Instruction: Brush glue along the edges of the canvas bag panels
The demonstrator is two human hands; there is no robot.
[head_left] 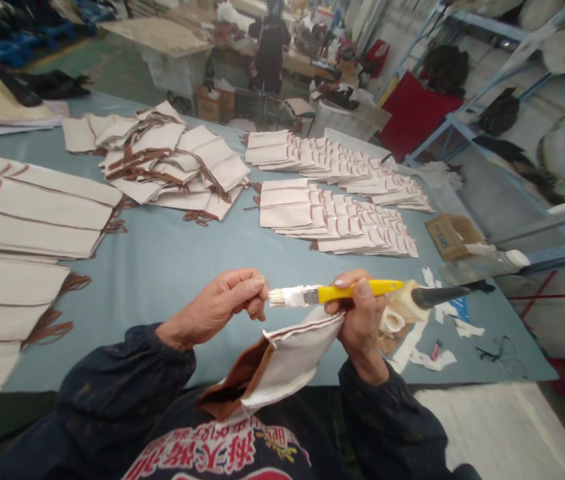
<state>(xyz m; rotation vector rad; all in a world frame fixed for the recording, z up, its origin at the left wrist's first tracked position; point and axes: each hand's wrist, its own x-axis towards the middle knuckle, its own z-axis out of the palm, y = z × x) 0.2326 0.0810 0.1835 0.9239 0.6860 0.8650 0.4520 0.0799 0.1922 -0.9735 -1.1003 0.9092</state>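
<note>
Right fingers [363, 291] clamp brush [329, 293] and pouch [297, 360]; left fingers [248, 289], together, perhaps touch bristles [276, 298], tips partly hidden.

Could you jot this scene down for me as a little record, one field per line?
Left hand: the hand has its fingertips together at the bristle end of the brush
Right hand: this hand holds the brush and the pouch
Brush: yellow handle, whitish coating near the bristles
Pouch: pale outside, brown inside, mouth partly open
Work surface: blue-grey table
Far left: loose heap of pale pieces with brown cords
Far right: overlapping rows of similar pieces
Right end: small cardboard box
</note>
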